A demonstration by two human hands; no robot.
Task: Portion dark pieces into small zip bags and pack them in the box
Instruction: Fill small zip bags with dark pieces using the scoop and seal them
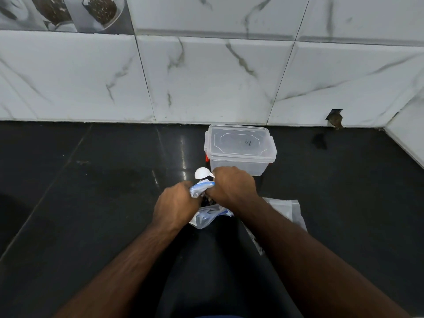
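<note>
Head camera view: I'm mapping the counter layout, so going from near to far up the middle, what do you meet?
Clear bag lying on the counter → both hands, left hand and right hand, at the small zip bag → white scoop → lidded plastic box → marble-tiled wall.

A dark glossy countertop (pixel 91 203) meets a white marble-veined tiled wall (pixel 206 76). A chipped hole (pixel 335 118) breaks the wall's bottom edge at right.

Even, cool indoor light falls from above. The dark countertop (pixel 91 203) carries streaks of glare beside the clear plastic box (pixel 241 150). Wide-angle distortion bows the marble wall tiles (pixel 206 76) near the edges. Focus is sharp, shadows soft.
</note>
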